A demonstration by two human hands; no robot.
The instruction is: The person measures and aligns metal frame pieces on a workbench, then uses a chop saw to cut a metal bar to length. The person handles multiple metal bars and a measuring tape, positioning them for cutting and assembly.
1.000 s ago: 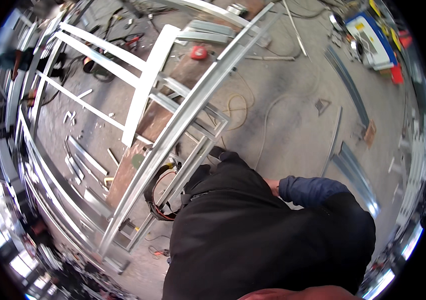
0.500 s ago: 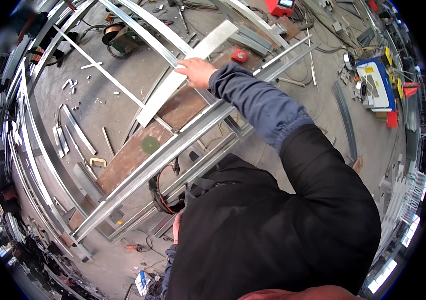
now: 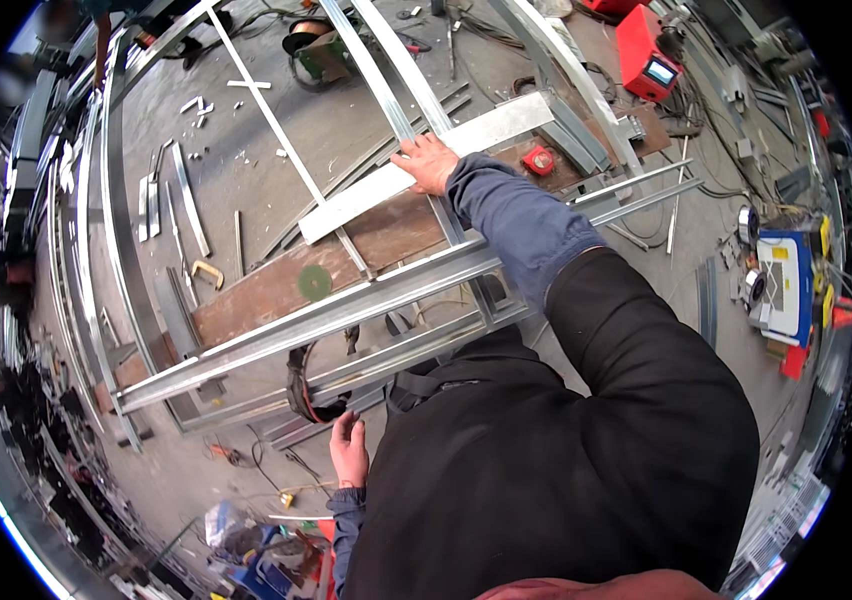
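My right hand (image 3: 427,165) lies with spread fingers on a long flat silver metal strip (image 3: 376,195). The strip lies slantwise across two parallel metal rails (image 3: 371,70) and a thin bar (image 3: 266,110). Below the strip runs a rusty brown plate (image 3: 261,300) with a green disc (image 3: 315,282) on it. Nearer to me a long silver channel beam (image 3: 316,318) spans the frame. Down at my side, my left hand (image 3: 350,455) is empty, its fingers loosely bent and apart. A dark looped strap (image 3: 300,390) hangs by the beam, not far from that hand.
A red tape measure (image 3: 538,160) rests on the plate's right part. Further off stand a red machine with a screen (image 3: 646,60), a wire spool (image 3: 306,38) and a blue-white machine (image 3: 784,285). Cables and offcuts litter the floor; a yellow clamp (image 3: 208,275) lies left.
The whole view has turned, so the frame lies flatter across it. My left hand shows more fully beside my body. My right hand remains on the metal strip.
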